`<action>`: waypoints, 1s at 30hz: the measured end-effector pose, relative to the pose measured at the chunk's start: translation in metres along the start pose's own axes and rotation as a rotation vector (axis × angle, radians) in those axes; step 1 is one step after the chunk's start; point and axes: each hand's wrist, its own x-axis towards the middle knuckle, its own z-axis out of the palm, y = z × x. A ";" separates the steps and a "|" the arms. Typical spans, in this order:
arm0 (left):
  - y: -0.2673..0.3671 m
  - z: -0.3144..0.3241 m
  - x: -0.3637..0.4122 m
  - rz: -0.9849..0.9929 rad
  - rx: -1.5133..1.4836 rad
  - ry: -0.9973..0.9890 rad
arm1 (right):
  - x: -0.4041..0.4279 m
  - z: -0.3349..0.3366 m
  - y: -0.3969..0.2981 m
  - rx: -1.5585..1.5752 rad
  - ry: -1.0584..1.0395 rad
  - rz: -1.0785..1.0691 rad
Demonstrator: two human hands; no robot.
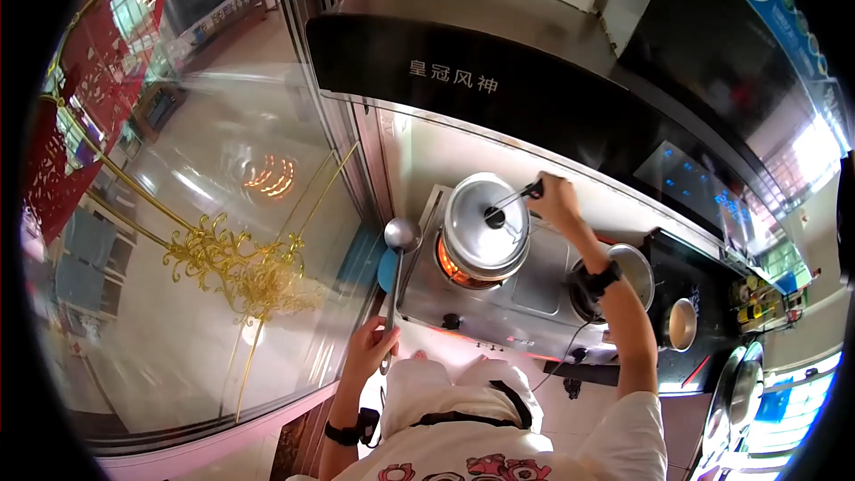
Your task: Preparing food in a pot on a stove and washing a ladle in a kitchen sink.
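Observation:
My left hand (pixel 374 341) grips the lower shaft of a long metal ladle (pixel 399 267). Its round bowl points away from me, by the left edge of the gas stove (pixel 541 274). A silver metal pot (pixel 511 268) sits over the lit left burner (pixel 449 267), orange flame showing beneath it. The domed lid (pixel 471 210) with a black knob (pixel 495 217) covers the pot. At the pot's far right side, my right hand (pixel 556 199) is closed around a black-gripped handle (pixel 534 189). Thin metal rods run from this grip across the lid; where they attach is unclear.
A black range hood (pixel 481 67) overhangs the stove. Another metal pot (pixel 634 267) stands at the right burner, partly behind my right forearm. On the dark counter (pixel 698 361) are a small metal bowl (pixel 681 324) and a red stick-like object (pixel 696 371). A glass panel (pixel 200 321) borders the left side.

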 end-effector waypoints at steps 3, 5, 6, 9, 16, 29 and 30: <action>0.001 -0.003 0.006 -0.026 0.037 -0.015 | -0.008 -0.041 0.010 0.017 0.037 0.043; -0.008 -0.007 0.016 -0.006 0.032 -0.059 | -0.017 -0.067 0.022 0.018 0.054 0.103; -0.012 -0.005 0.022 0.018 0.028 -0.105 | -0.023 -0.074 0.045 -0.007 0.135 0.058; -0.015 -0.001 0.032 -0.062 0.011 -0.092 | -0.046 -0.115 0.053 -0.070 0.145 0.081; -0.019 0.036 0.053 0.010 -0.011 -0.117 | -0.127 -0.206 0.139 -0.220 0.086 0.379; -0.023 0.083 0.060 0.043 0.052 -0.047 | -0.306 -0.302 0.243 -0.407 0.264 0.841; -0.023 0.086 0.060 0.053 0.064 -0.044 | -0.326 -0.308 0.262 -0.390 0.207 0.933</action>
